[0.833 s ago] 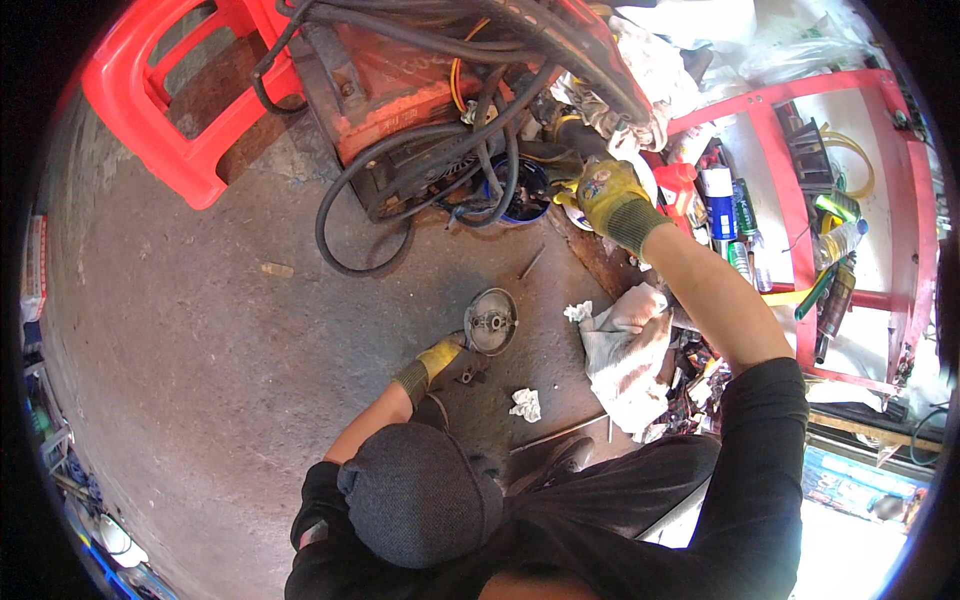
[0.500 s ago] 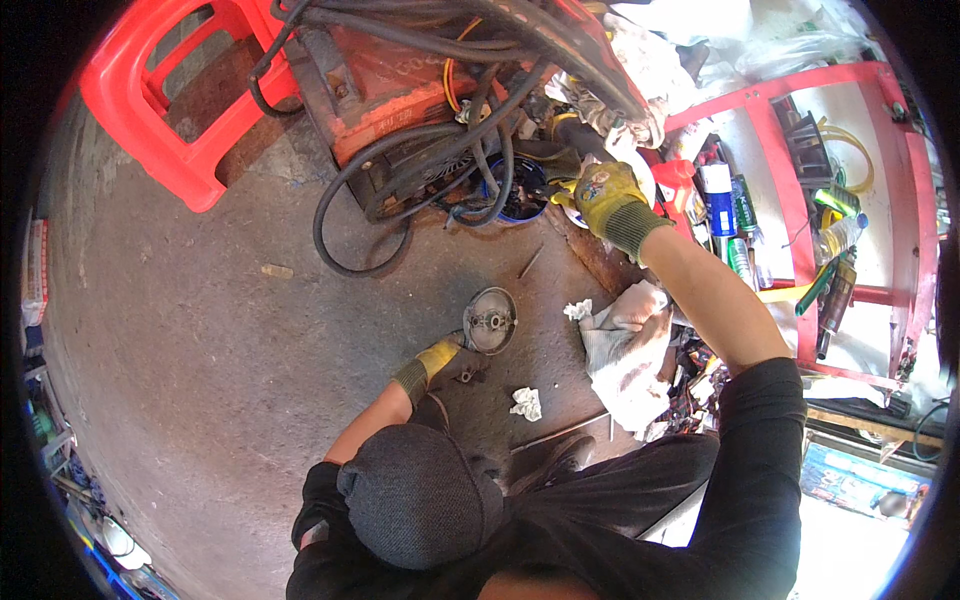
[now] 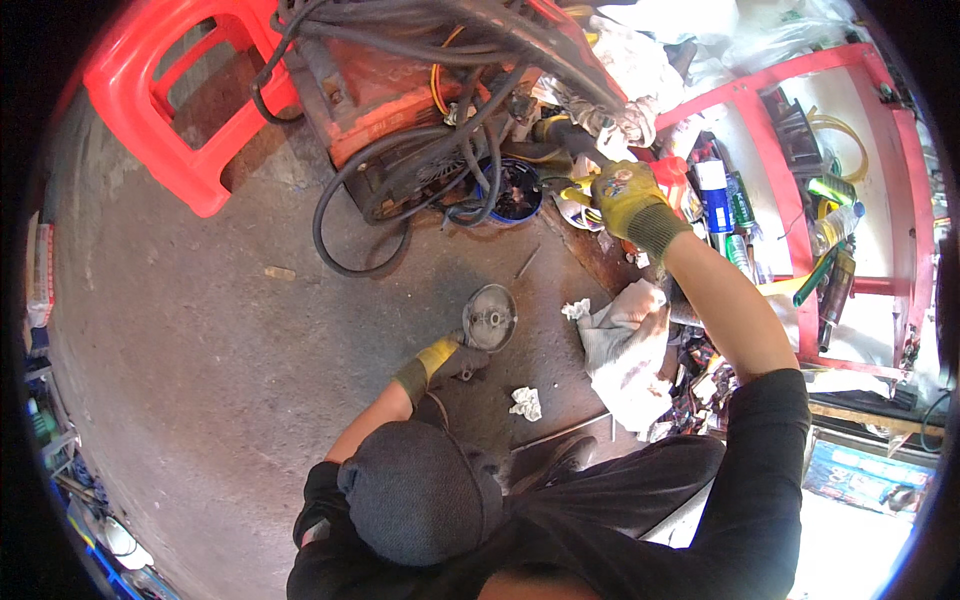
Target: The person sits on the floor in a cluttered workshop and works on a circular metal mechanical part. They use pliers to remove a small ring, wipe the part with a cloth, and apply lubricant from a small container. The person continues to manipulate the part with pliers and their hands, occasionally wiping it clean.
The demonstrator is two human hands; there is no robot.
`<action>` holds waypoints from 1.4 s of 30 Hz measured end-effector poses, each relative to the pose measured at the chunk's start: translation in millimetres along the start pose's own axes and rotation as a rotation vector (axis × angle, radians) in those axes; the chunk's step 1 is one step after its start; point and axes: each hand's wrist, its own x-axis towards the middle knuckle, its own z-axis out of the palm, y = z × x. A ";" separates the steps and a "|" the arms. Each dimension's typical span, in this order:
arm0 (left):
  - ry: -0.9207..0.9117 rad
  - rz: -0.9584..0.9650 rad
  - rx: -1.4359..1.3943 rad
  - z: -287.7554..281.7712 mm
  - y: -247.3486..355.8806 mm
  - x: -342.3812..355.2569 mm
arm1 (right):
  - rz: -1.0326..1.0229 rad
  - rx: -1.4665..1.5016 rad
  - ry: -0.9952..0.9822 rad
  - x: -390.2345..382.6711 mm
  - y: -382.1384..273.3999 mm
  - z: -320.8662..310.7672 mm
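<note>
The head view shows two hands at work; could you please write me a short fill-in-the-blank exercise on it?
1. The left hand and the right hand both wear ____.
2. The left hand is at the edge of a metal part whose outline is ____.
3. Of the two hands, the one higher in the picture is the ____ one.
4. The plastic stool at the upper left is coloured ____.

Missing words: gloves; round; right; red.

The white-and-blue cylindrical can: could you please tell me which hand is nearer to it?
Right: the yellow-gloved right hand is left of the can; the left hand is farther off, lower left, by the round grey metal dish.
</note>
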 end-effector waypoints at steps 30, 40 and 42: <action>-0.068 0.288 0.181 111.9 249.8 -47.6 | -0.050 1.138 0.302 -271.7 49.3 127.8; -0.017 0.153 0.209 139.2 268.6 -39.9 | -0.020 1.027 0.522 -291.0 54.6 141.6; -0.028 0.157 0.224 142.3 270.9 -38.7 | 0.002 0.961 0.618 -292.4 54.2 140.7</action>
